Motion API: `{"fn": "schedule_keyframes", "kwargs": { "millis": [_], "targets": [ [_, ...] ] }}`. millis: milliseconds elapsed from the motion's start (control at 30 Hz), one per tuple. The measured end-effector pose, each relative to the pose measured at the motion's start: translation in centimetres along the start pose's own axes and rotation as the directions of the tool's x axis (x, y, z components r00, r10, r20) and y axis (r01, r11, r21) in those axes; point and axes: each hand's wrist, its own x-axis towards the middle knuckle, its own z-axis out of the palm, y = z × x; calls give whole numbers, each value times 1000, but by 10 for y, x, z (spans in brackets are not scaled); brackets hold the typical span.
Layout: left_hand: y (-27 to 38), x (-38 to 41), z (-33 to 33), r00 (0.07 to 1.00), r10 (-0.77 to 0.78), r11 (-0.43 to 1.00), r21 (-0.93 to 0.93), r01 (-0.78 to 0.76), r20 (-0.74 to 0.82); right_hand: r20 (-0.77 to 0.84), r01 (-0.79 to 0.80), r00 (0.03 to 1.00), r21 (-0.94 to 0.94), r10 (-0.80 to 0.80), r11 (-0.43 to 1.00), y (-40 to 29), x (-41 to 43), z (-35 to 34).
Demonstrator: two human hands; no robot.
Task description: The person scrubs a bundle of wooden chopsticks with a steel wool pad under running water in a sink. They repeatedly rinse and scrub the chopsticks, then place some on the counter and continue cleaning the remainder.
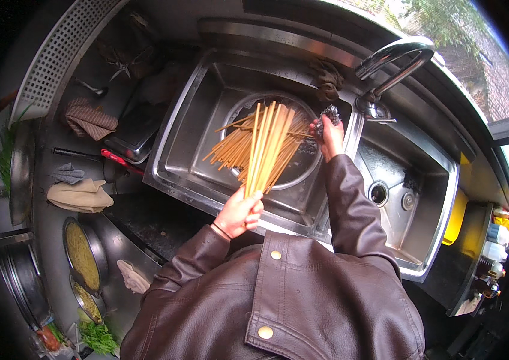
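Observation:
A bundle of wooden chopsticks (pixel 267 146) fans out from my left hand (pixel 240 211), which grips it at the near end above the front rim of the sink. Below it, many more loose chopsticks (pixel 232 146) lie across a round metal basin (pixel 315 166) inside the left bowl of the stainless-steel sink (pixel 182 135). My right hand (pixel 330 135) holds a dark, shiny scouring pad, apparently steel wool (pixel 330 118), at the right side of that bowl. The far tips of the held sticks overlap the pile, so whether they touch it is unclear.
A chrome faucet (pixel 394 67) arches over the divider, with a dark wet cloth (pixel 327 81) hanging nearby. The right sink bowl (pixel 416 220) has a drain. At left are folded cloths (pixel 81 195), a red-handled utensil (pixel 119 159) and pans of food (pixel 82 256). Bottles (pixel 497 249) stand far right.

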Motion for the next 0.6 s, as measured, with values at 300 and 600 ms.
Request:
{"fn": "schedule_keyframes", "kwargs": {
  "millis": [300,600],
  "targets": [
    [7,48,6,860,-330,888,-182,423,389,415,-373,826,-107,383,922,5,-138,65],
    [8,24,5,847,-313,911,-117,396,430,174,-302,940,13,295,953,6,-28,68]
  ]
}}
